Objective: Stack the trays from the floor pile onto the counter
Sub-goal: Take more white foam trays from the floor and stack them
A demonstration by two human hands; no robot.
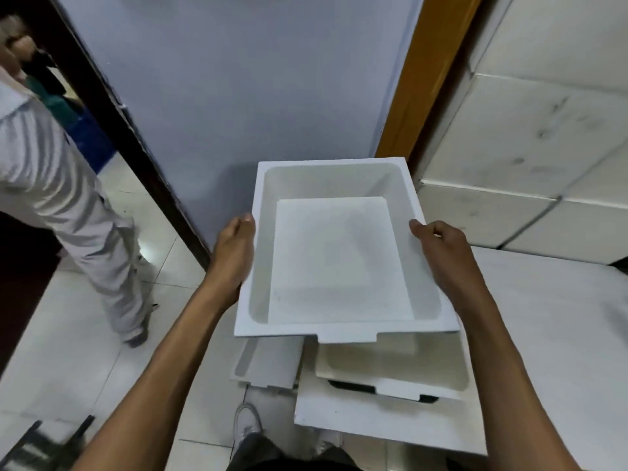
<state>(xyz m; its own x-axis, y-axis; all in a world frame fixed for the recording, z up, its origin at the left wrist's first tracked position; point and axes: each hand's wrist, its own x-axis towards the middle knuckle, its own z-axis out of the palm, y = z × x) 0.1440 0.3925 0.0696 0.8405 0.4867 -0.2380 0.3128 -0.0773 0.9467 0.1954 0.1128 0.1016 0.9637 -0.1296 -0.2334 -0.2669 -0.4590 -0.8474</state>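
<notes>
A white rectangular tray (339,321) with a raised rim hangs level in front of me, above the floor. My left hand (234,256) grips its left rim and my right hand (441,253) grips its right rim. Below it lies the floor pile of white trays (390,375), partly hidden by the held tray, with a slimmer tray piece (265,365) at its left. A white counter (550,317) lies to the right, beside my right arm.
A pale blue door (238,96) with a dark frame stands ahead. White tiled wall (526,147) rises at the right behind the counter. Another person in light trousers (85,215) stands at the left on the tiled floor. My shoe (246,423) is by the pile.
</notes>
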